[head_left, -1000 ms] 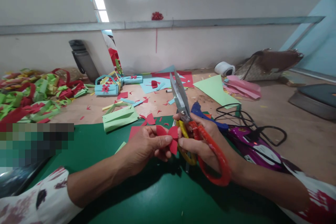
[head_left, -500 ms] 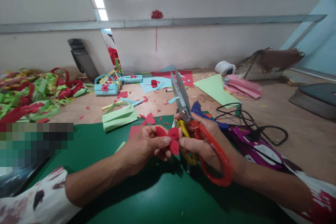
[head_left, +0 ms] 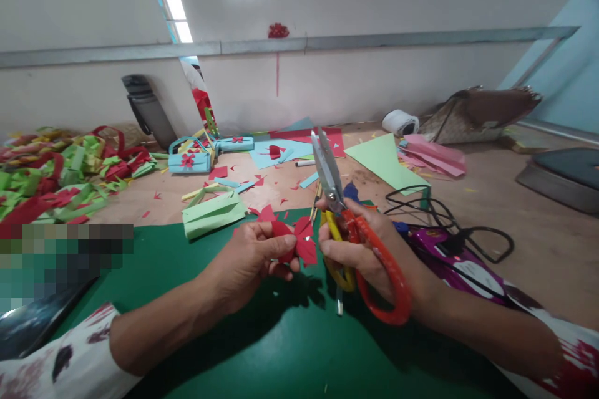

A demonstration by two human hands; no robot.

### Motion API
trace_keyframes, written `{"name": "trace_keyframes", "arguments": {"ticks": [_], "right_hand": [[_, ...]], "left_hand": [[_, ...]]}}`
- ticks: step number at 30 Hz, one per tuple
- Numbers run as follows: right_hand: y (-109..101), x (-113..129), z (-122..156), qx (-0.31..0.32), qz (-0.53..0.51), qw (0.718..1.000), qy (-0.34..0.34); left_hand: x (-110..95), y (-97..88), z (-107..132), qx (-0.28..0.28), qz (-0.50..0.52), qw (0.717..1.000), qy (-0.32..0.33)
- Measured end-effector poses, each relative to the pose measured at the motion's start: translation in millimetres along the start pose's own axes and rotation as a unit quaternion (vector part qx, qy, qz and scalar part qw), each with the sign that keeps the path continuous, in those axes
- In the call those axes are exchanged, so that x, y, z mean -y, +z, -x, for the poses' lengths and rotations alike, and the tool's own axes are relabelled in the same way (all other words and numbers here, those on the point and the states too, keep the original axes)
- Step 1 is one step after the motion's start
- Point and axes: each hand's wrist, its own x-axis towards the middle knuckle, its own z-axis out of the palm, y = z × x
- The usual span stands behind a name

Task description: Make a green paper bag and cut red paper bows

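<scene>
Over the green mat [head_left: 262, 349], my left hand [head_left: 253, 249] pinches a red paper flower [head_left: 305, 243] between thumb and fingers. My right hand [head_left: 369, 255] is closed on a pair of scissors [head_left: 330, 174] with one red-orange and one yellow handle; the blades point up and away from me. The right thumb is just apart from the flower. Behind my left hand lies another red paper cutout [head_left: 264, 213], partly hidden. A folded light green paper bag [head_left: 215, 212] rests at the mat's far edge.
Finished-looking blue paper bags [head_left: 189, 162] stand beyond the mat. A pile of coloured paper pieces [head_left: 60, 181] is at left. On the right are a purple power strip [head_left: 435, 249] with black cable, a blue glue gun [head_left: 350, 192] and a handbag [head_left: 482, 115].
The right thumb and fingers have come away from the red flower, leaving it in my left hand alone. The flower has turned and shifted slightly left.
</scene>
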Motion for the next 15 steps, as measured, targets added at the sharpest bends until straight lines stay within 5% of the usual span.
{"name": "trace_keyframes", "arguments": {"ticks": [15], "right_hand": [[4,-6,0,0.028,-0.055,0.998,0.009]], "left_hand": [[3,3.6,2,-0.023,0.003,0.999,0.024]]}}
